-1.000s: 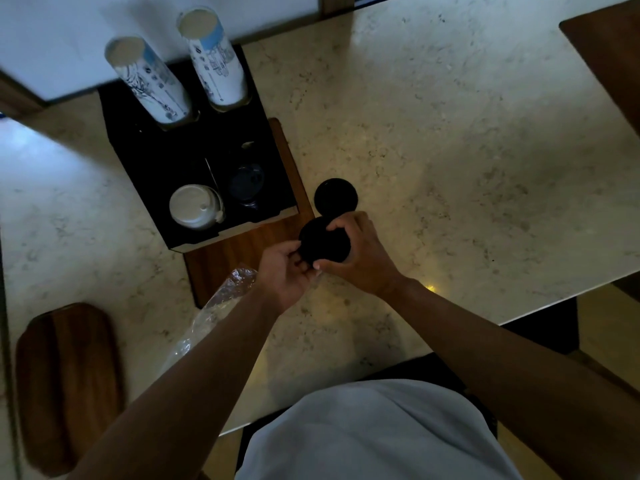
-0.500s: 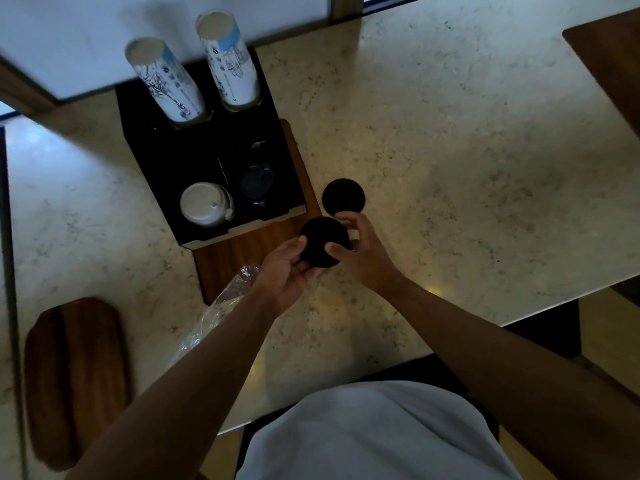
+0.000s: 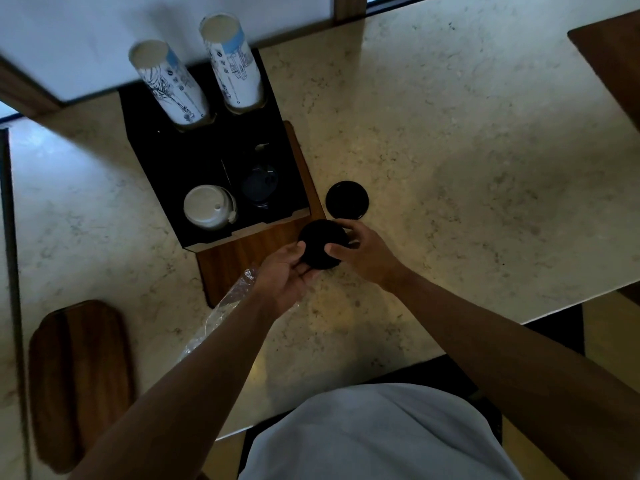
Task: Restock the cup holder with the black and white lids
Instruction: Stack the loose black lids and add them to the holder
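Observation:
A black cup holder box (image 3: 166, 161) stands on a wooden board (image 3: 249, 251) at the left of the marble counter. Its near-left slot holds a stack of white lids (image 3: 207, 207); the near-right slot shows black lids (image 3: 259, 183) lower down. Two tall stacks of paper cups (image 3: 173, 84) lean out of the far slots. I hold a stack of black lids (image 3: 320, 242) just past the board's near-right corner, my left hand (image 3: 284, 271) under it and my right hand (image 3: 363, 251) gripping its right side. Another black lid (image 3: 347, 199) lies on the counter beyond.
A crumpled clear plastic sleeve (image 3: 221, 313) lies under my left forearm. A second wooden board (image 3: 79, 375) sits at the near left. A dark wooden surface (image 3: 613, 60) juts in at the far right. The counter's front edge runs close to my body.
The black lid stack in both hands has shifted slightly up and left toward the holder. My right thumb now lies across its top. The loose lid has not moved.

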A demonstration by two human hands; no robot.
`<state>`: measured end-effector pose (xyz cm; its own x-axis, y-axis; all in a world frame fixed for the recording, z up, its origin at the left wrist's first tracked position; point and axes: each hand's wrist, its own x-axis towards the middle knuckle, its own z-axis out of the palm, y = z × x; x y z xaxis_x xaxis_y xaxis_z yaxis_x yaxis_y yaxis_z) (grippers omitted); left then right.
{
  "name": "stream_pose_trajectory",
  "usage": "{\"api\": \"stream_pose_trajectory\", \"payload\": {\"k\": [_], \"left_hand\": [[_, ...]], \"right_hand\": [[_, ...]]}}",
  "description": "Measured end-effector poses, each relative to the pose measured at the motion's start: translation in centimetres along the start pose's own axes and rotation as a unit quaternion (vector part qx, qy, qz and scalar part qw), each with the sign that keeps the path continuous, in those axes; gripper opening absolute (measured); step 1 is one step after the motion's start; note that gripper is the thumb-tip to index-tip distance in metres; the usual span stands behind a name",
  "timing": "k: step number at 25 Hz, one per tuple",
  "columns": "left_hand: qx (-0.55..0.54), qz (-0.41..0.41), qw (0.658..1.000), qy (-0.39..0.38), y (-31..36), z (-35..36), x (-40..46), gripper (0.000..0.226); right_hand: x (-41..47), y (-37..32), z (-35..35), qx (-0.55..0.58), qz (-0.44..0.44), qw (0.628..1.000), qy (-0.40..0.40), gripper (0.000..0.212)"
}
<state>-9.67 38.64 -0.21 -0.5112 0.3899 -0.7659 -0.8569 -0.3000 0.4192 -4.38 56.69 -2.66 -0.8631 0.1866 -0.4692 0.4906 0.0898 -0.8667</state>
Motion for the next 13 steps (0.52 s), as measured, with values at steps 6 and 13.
{"api": "stream_pose_trajectory", "payload": {"k": [6,13], "left_hand": [[0.006,-0.011,0.999,0.051,0.6,-0.4,1.1,0.022],[0.002,-0.033,0.995,0.091,0.4,-0.6,1.5,0.020]], "right_hand": [[5.3,-0.8,-2.6,-0.310,-0.073,0.931,0.178,0.048],[8.3,-0.8,-3.4,-0.377,-0.094,0.914,0.114,0.041]]}}
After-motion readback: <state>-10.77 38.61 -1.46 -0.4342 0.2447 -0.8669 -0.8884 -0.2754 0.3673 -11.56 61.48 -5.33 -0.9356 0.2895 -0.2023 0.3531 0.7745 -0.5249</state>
